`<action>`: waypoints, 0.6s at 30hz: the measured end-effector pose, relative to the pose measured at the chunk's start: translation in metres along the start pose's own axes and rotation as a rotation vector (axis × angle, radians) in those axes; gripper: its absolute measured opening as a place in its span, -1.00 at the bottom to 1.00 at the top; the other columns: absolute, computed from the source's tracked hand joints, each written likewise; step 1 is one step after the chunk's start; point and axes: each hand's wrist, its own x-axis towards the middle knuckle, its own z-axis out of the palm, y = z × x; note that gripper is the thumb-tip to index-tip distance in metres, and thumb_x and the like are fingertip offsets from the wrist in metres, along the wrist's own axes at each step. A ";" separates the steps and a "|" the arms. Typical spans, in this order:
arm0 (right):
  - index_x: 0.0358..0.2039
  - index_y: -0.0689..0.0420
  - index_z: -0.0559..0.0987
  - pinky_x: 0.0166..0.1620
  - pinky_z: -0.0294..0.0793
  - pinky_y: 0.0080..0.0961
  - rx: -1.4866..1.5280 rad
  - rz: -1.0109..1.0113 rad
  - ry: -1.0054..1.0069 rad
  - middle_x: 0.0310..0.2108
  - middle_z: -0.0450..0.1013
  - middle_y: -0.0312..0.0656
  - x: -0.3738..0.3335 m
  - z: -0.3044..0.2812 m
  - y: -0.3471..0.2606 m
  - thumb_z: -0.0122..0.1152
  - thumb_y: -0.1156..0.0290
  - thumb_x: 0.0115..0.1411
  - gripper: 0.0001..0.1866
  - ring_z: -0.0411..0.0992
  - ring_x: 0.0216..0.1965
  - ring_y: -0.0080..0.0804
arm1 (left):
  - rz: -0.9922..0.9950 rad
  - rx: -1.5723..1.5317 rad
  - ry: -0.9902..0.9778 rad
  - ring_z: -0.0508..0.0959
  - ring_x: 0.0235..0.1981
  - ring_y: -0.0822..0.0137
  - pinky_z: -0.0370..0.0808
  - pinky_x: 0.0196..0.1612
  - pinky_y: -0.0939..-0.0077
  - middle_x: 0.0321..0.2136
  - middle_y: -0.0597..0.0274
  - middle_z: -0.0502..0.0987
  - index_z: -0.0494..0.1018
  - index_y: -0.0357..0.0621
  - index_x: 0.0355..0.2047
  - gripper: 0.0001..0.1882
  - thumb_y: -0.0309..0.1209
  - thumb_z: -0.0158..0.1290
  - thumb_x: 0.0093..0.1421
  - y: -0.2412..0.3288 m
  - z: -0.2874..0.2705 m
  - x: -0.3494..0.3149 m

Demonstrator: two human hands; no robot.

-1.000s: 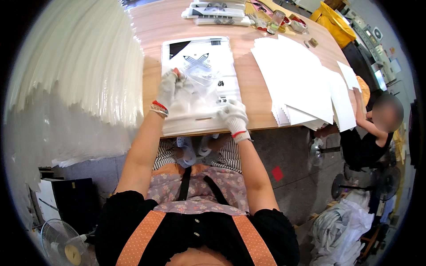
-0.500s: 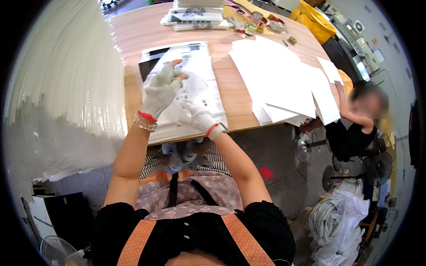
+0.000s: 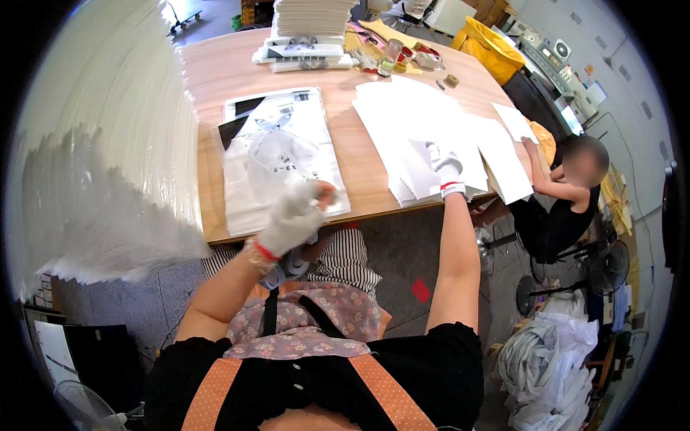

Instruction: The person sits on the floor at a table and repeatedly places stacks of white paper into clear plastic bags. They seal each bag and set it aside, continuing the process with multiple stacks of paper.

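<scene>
My left hand (image 3: 296, 219), in a white knit glove with bare fingertips, is at the near edge of a stack of printed plastic bags (image 3: 241, 194). It is smeared by motion; thumb and finger seem closed at the edge of the top plastic bag (image 3: 277, 156), whose upper layer bulges up, but the grip itself is unclear. Gloved too, my right hand (image 3: 446, 161) lies on the pile of white sheets (image 3: 402, 115) at the right. Its fingers are apart and touch the near part of the pile, beside a greyish shaded patch.
A tall pile of translucent sheets (image 3: 108, 144) rises at the left. Bundled bags (image 3: 305, 54), jars and tape rolls (image 3: 451, 80) stand at the table's far side. Right of the table sits another person (image 3: 557, 208), one hand on a white sheet (image 3: 514, 122), near a fan (image 3: 611, 266).
My right hand has moved from the plastic bags rightward onto the white sheets. My left hand has come back toward me, and the top bag's layer has bulged up.
</scene>
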 end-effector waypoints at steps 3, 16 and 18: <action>-0.15 0.07 0.53 -0.43 0.52 -0.42 -0.244 -0.365 0.308 -0.48 0.53 -0.08 -0.006 0.031 0.010 -0.02 0.20 0.21 -0.69 0.50 -0.46 -0.27 | -0.217 -0.520 -0.211 0.51 -0.24 0.37 0.47 -0.16 0.48 -0.25 0.17 0.50 0.33 -0.21 -0.06 -0.70 -0.37 -0.02 0.23 -0.045 0.061 0.012; 0.04 0.32 0.33 -0.08 0.51 -0.19 -4.224 -1.288 0.719 -0.07 0.39 0.02 -0.216 0.025 -0.011 0.04 -0.04 0.20 -0.35 0.46 -0.14 -0.12 | -0.486 -0.029 -0.321 0.49 -0.20 0.15 0.41 -0.02 0.36 -0.04 -0.02 0.39 0.30 -0.37 -0.01 -0.53 -0.52 -0.04 0.01 -0.059 0.033 -0.028; 0.07 0.26 0.32 0.06 0.37 -0.23 -4.307 -0.688 0.551 0.04 0.32 -0.02 -0.228 0.052 -0.070 0.01 0.04 0.23 -0.42 0.34 0.03 -0.21 | -0.076 0.485 -0.100 0.37 -0.05 -0.11 0.27 0.11 0.21 -0.02 -0.20 0.32 0.23 -0.39 0.06 -0.43 -0.43 -0.06 0.00 -0.074 0.075 -0.047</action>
